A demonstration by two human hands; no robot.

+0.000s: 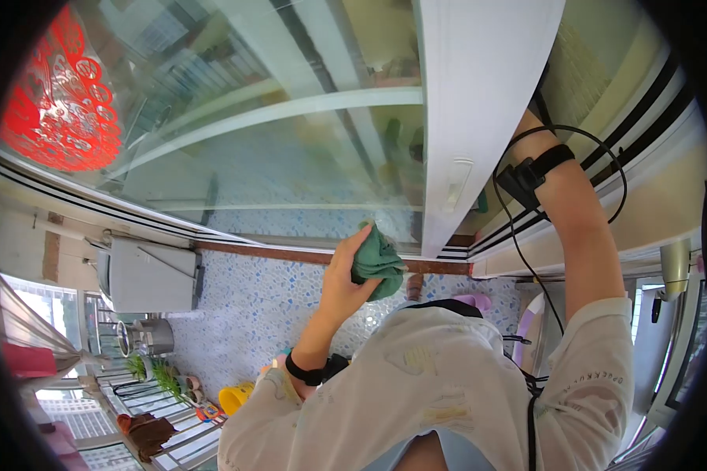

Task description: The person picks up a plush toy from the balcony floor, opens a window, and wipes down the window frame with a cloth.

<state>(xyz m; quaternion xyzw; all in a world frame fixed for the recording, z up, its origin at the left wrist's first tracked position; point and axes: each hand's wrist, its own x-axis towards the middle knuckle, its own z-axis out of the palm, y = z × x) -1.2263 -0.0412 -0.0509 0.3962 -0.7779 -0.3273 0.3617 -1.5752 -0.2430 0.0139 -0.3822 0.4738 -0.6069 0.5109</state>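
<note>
Speckled flooring (243,306) lies below; our left hand (342,281) grips a green cloth (378,265) near the glass (291,173); behind the white frame (479,102), we cannot tell our right hand's state.

green cloth (378,264): matt, soft-looking textile, gathered into deep creases. glass pane (291,165): smooth, transparent, glossy; reflections are carried across its surface. window frame (483,94): smooth, faintly sheened; whether metal or plastic is meant cannot be told. red cut-out (63,106): thin, paper-like, finely pierced. floor (251,302): blue-and-white patterned, hard-looking; a glossy glare is caught beside the cloth. pot (153,336): bare metal, shiny. round door fitting (674,263): metallic, smooth, satin-finished. shirt (440,361): thin matt fabric, printed in places. wrist strap (554,159): dark, matt, fabric-like. cable (518,263): smooth, plastic-looking. curtain (43,314): thin matt cloth, drawn into soft folds.
</note>
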